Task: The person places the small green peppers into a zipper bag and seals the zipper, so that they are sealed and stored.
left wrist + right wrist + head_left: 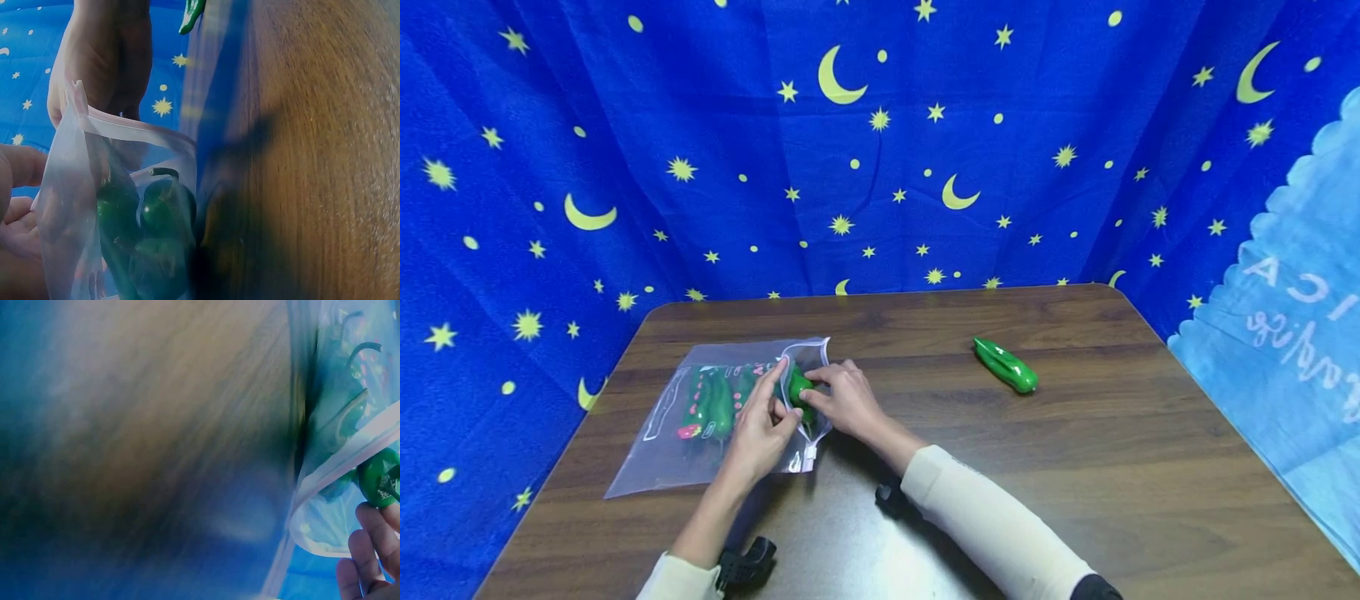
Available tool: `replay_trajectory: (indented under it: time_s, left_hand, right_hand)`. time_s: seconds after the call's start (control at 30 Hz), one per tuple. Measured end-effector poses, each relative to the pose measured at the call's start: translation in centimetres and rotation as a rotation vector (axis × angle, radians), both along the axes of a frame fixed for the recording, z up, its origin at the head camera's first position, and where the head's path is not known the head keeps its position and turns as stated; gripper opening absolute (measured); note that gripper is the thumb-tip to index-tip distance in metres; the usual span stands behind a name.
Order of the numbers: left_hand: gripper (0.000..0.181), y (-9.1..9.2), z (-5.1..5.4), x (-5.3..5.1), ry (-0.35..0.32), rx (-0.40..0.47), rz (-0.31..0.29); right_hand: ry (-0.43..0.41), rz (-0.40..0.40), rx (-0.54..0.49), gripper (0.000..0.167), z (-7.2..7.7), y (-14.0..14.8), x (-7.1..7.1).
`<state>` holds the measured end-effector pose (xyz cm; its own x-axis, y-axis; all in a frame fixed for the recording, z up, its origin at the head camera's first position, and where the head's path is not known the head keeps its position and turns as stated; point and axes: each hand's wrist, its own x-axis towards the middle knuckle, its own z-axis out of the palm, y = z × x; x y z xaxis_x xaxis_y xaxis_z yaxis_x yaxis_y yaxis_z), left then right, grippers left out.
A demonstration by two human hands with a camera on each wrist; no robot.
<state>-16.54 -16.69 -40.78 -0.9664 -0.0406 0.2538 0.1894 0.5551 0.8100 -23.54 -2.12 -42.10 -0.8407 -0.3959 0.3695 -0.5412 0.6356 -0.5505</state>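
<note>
A clear zip bag [658, 467] with a printed front lies at the left of the table, its mouth facing right. Inside it are several glossy green peppers [718, 404], whose stems show through the film in the right wrist view. My left hand [760, 433] holds the bag's mouth, its fingers on the film at the opening. At that mouth, my right hand [850, 400] grips a green pepper [799, 385] between thumb and fingers, the pepper partly inside. Right-hand fingers [372, 531] touch this pepper's stem end in the right wrist view.
Another long green pepper [1006, 365] lies on the wooden table [1075, 450], right of the bag. Behind the table hangs a blue cloth [895, 150] with moons and stars. A light blue cloth [1292, 292] with lettering hangs at the right.
</note>
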Motion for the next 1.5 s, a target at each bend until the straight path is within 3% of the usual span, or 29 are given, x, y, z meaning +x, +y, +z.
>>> replay_trajectory:
  time_s: [0.4,0.53,0.73,1.23,1.5]
  left_hand:
    - [0.076,0.1,0.0,-0.1,0.004,-0.010,0.002]
    - [0.076,0.1,0.0,-0.1,0.005,-0.014,0.016]
    - [0.076,0.0,-0.2,-0.1,0.018,-0.003,0.018]
    - [0.075,-0.2,0.0,-0.2,0.021,-0.014,0.023]
    - [0.075,0.0,-0.1,-0.3,0.045,-0.015,0.017]
  right_hand:
    - [0.015,0.006,-0.033,0.036,0.4,1.4,0.1]
    - [0.033,0.008,-0.050,0.036,0.6,2.8,0.1]
    - [0.095,-0.020,0.002,0.035,0.5,6.1,-0.3]
    - [0.098,-0.290,0.153,0.042,-0.4,16.3,-1.3]
    - [0.033,-0.468,0.201,0.048,-0.5,21.4,-1.5]
